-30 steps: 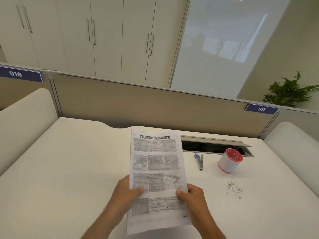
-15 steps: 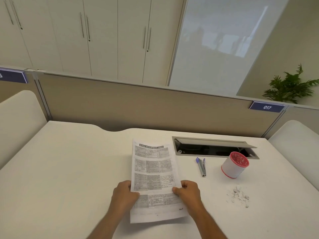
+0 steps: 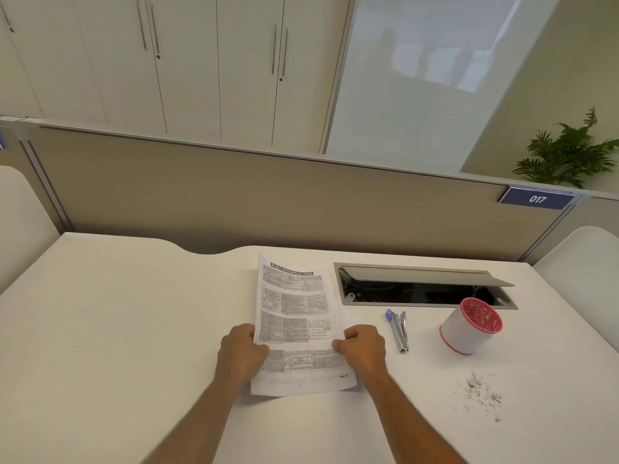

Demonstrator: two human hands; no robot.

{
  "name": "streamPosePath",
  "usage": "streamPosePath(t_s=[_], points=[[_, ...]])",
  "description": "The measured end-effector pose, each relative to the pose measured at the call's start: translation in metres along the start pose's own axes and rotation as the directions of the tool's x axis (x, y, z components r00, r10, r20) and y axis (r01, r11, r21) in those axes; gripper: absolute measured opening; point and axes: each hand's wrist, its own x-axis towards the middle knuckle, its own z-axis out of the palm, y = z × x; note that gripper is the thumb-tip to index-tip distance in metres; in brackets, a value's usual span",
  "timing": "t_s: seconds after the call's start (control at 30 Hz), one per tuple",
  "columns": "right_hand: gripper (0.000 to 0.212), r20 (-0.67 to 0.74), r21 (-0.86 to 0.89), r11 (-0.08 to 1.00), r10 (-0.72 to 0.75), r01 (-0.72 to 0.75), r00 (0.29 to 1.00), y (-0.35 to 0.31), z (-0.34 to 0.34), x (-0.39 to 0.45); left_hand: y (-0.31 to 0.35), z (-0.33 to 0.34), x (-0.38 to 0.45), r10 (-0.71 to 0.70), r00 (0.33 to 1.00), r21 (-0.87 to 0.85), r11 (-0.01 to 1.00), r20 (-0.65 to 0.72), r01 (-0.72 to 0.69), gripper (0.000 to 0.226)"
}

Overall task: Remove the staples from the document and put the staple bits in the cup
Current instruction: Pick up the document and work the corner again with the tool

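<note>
On the left, the bare white desk top [image 3: 117,329] runs up to the beige partition. The left hand [image 3: 242,351] grips the left edge of the white printed document [image 3: 294,316], thumb on top of the page and fingers curled beneath. The right hand [image 3: 363,346] pinches the right edge the same way, knuckles bunched, thumb tip pressing the sheet.

A second ago the pages were raised toward the camera and tilted; now they have come down and away, so that the far end lies near or on the desk and the near end is only slightly lifted. By my reading, this is a setting-down after checking the sheets, and no staple is visible in them at this size, so I cannot tell whether any remains.

Just right of the right hand lies the slim silver stapler-style tool with blue tips [image 3: 398,329], untouched. Behind it the grey cable hatch [image 3: 425,284] stands open. Further right sits the white cup with a red rim [image 3: 470,324], tilted toward the camera, with bits showing against its red inside. Nearer the viewer, well apart from the cup, a loose scatter of grey staple bits [image 3: 479,395] lies on the desk. That pile has not moved, so the likely remaining work is gathering it into the cup.
</note>
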Motion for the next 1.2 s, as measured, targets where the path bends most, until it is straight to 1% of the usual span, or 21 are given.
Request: streamPosePath(t_s=[0.17, 0.37, 0.8, 0.97, 1.1, 1.2], points=[[0.015, -0.013, -0.030, 1.000, 0.001, -0.001, 1.000, -0.008, 0.003, 0.018, 0.008, 0.005, 0.020, 0.022, 0.999, 0.038, 0.999, -0.038, -0.020, 0.012], [0.016, -0.021, -0.076, 0.997, -0.007, 0.006, 1.000, -0.014, 0.007, 0.034, 0.011, 0.009, 0.039, 0.026, 0.995, 0.138, 0.990, -0.101, -0.012, 0.019], [0.028, -0.081, -0.119, 0.993, 0.009, -0.018, 0.997, -0.014, 0.014, 0.046, 0.011, 0.013, 0.050, 0.027, 0.984, 0.194, 0.981, -0.175, 0.008, 0.030], [0.038, -0.137, -0.095, 0.995, 0.013, -0.026, 0.991, -0.009, 0.009, 0.044, 0.008, 0.011, 0.044, 0.039, 0.976, 0.255, 0.967, -0.217, 0.018, 0.045], [0.042, -0.184, -0.029, 0.999, 0.016, -0.022, 0.983, -0.002, 0.010, 0.043, 0.000, 0.008, 0.040, 0.042, 0.967, 0.212, 0.977, -0.250, 0.012, 0.056], [0.042, -0.208, 0.002, 1.000, 0.018, -0.018, 0.978, 0.006, 0.011, 0.038, -0.009, 0.006, 0.034, 0.047, 0.963, 0.183, 0.983, -0.267, 0.003, 0.056]])
